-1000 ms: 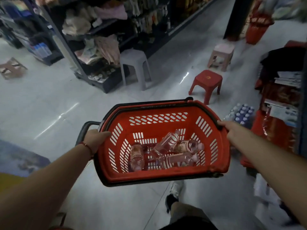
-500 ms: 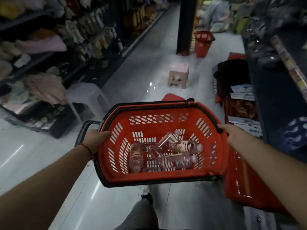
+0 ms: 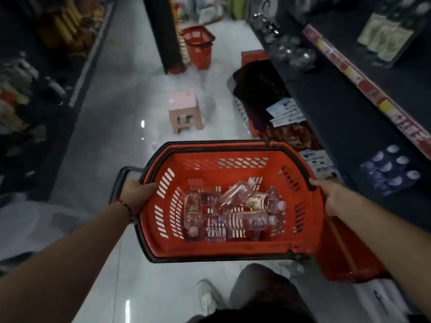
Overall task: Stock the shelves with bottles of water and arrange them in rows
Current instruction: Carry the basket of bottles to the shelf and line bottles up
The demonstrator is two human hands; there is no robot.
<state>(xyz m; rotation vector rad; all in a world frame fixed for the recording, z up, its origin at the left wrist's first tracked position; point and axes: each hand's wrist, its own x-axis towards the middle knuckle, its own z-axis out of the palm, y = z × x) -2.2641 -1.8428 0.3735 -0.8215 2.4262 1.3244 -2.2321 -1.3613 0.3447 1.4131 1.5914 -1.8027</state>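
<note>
I carry a red shopping basket (image 3: 233, 249) in front of me above the aisle floor. My left hand (image 3: 136, 194) grips its left rim beside the black handle. My right hand (image 3: 332, 195) grips the right rim. Several clear water bottles (image 3: 247, 221) with red and white labels lie loose on the basket's bottom. To the right a dark shelf unit (image 3: 345, 117) runs along the aisle, with bottle caps (image 3: 394, 169) of a water pack showing on a low shelf.
A pink stool (image 3: 184, 111) stands on the floor ahead. Another red basket (image 3: 198, 46) sits farther back by a dark pillar (image 3: 161, 31). Dark goods and red boxes (image 3: 261, 94) lie along the right shelf's foot. Stocked shelves (image 3: 35, 89) line the left side.
The view has swung right and forward along the aisle; the right shelf unit is now close. The red stool dropped out of sight. Both hands keep their grip on the basket.
</note>
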